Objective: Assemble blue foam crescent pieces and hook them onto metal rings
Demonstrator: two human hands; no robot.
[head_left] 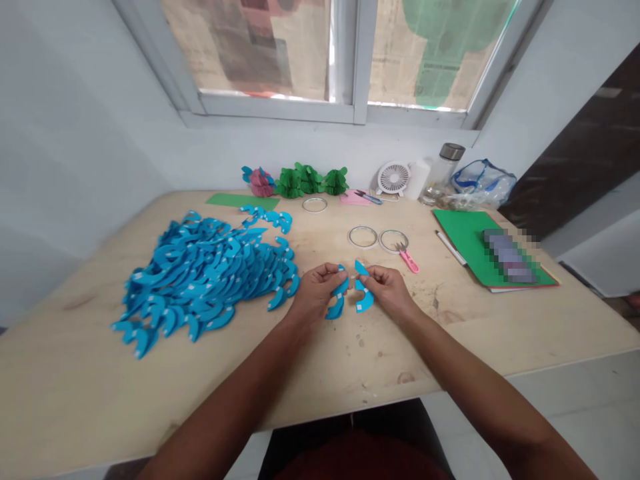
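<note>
My left hand (323,280) pinches a curved blue paper piece (335,310) between thumb and fingers. Opposite it, my right hand (386,283) grips another curved blue paper piece (365,303) bearing white square patches. The two pieces are held close together above the table, with a small gap between them. To the left of my left hand lies a large heap of blue paper pieces (205,267), many with white squares on them. A few joined blue pieces (270,217) lie behind the heap.
Tape rolls (363,237) and pink-handled snips (409,260) lie beyond my hands on the wooden table (320,373). At the back are green paper ornaments (310,179), a small fan (394,179) and a bottle (445,173). Right: a green folder (460,233) under a blurred phone-like object (510,257).
</note>
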